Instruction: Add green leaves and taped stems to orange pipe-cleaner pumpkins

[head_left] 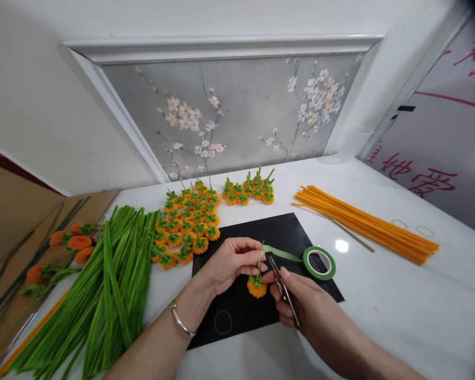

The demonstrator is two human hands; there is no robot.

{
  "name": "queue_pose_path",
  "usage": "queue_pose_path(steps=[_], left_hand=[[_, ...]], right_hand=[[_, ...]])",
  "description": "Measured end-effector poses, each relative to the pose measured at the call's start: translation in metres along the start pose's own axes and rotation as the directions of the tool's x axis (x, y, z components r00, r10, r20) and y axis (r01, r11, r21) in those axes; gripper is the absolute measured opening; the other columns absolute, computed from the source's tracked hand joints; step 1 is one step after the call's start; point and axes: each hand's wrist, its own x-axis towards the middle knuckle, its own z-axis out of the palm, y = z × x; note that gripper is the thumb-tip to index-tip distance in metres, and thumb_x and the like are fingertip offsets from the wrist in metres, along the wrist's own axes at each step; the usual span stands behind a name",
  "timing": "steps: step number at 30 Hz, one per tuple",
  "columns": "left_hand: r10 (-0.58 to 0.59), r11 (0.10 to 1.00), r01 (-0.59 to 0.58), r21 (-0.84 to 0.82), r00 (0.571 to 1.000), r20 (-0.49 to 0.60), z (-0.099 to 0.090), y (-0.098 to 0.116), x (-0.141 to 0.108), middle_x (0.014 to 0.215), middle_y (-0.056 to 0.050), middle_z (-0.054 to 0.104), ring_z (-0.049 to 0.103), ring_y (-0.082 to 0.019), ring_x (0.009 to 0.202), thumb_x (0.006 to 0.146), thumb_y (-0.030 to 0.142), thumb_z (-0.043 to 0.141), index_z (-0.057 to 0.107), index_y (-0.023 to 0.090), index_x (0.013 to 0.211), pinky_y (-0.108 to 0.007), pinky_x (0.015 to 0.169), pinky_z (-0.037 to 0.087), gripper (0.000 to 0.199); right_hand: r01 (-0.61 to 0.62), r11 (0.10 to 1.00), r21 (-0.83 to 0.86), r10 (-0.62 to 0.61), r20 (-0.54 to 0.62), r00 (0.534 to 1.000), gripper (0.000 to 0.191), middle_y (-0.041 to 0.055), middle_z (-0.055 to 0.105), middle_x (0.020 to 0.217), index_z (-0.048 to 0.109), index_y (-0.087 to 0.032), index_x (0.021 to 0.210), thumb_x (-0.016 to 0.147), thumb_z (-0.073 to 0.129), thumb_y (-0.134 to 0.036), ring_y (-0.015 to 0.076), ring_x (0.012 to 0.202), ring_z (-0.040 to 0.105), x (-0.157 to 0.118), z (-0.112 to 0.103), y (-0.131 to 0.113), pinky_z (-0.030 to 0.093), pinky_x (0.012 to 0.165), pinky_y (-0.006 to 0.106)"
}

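Note:
My left hand [237,261] pinches the thin stem of a small orange pumpkin [257,287] made of fuzzy pipe cleaner, which hangs below the fingers with green leaves on top. A strip of green floral tape [283,253] runs from those fingertips to its roll [319,263], which rests on the black mat's right edge. Closed around slim metal scissors [285,295], my right hand [301,295] has their tips by the stem and the tape. The fingers partly cover the tool.
Finished orange pumpkins [188,227] stand in rows behind the black mat [237,316], with a smaller group [249,190] further right. Green pipe cleaners [119,285] lie left, orange ones [364,221] right. Orange flowers [79,243] lie at far left. A wall panel [241,111] backs the white table.

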Motion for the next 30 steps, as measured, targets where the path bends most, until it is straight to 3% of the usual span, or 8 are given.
queue_pose_path(steps=[8, 19, 25, 28, 30], left_hand=[[-0.001, 0.991, 0.000, 0.131, 1.000, 0.009, -0.001, 0.001, -0.001, 0.062, -0.002, 0.067, 0.063, -0.007, 0.055, 0.067, 0.025, 0.077, 0.067, 0.011, 0.079, -0.012, 0.052, 0.049, 0.021], [0.012, 0.965, -0.027, 0.261, 0.998, 0.061, -0.002, 0.002, -0.002, 0.065, -0.003, 0.066, 0.056, -0.004, 0.054, 0.072, 0.026, 0.072, 0.068, 0.010, 0.079, -0.012, 0.052, 0.045, 0.018], [0.007, 0.975, -0.020, 0.222, 0.998, 0.059, 0.000, 0.002, -0.003, 0.065, -0.003, 0.066, 0.057, -0.004, 0.053, 0.072, 0.025, 0.072, 0.067, 0.010, 0.078, -0.012, 0.051, 0.045, 0.018], [0.002, 0.986, -0.007, 0.164, 1.000, 0.029, -0.002, 0.001, -0.002, 0.063, -0.002, 0.065, 0.057, -0.004, 0.051, 0.070, 0.025, 0.074, 0.065, 0.010, 0.077, -0.012, 0.050, 0.046, 0.019], [0.011, 0.994, -0.010, 0.108, 1.000, -0.006, -0.004, 0.001, 0.000, 0.063, -0.002, 0.065, 0.060, -0.006, 0.054, 0.068, 0.025, 0.076, 0.064, 0.011, 0.077, -0.012, 0.050, 0.047, 0.020]], right_hand=[[-0.032, 0.994, 0.106, 0.030, 0.021, 0.999, 0.037, -0.0020, 0.041, 0.070, 0.056, -0.013, 0.079, 0.083, 0.057, -0.050, 0.0052, 0.052, 0.029, 0.003, 0.007, -0.003, 0.019, 0.047, 0.020], [0.066, 0.997, 0.046, -0.067, 0.038, 0.997, 0.038, -0.0040, 0.037, 0.066, 0.052, -0.014, 0.076, 0.083, 0.057, -0.051, 0.0044, 0.051, 0.025, 0.011, 0.009, -0.001, 0.017, 0.045, 0.020], [0.095, 0.995, 0.030, -0.097, 0.054, 0.994, 0.038, -0.0059, 0.033, 0.064, 0.049, -0.015, 0.074, 0.085, 0.054, -0.052, 0.0038, 0.048, 0.020, 0.013, 0.011, -0.002, 0.014, 0.044, 0.020], [0.140, 0.982, -0.124, -0.137, 0.033, 0.990, 0.039, -0.0042, 0.037, 0.066, 0.051, -0.017, 0.083, 0.090, 0.041, -0.053, 0.0056, 0.049, 0.028, 0.010, 0.004, -0.003, 0.021, 0.044, 0.020], [0.202, 0.883, -0.424, -0.214, 0.020, 0.977, 0.036, -0.0024, 0.043, 0.067, 0.051, -0.019, 0.093, 0.094, 0.033, -0.050, 0.0093, 0.051, 0.037, 0.008, -0.006, -0.001, 0.029, 0.046, 0.022]])
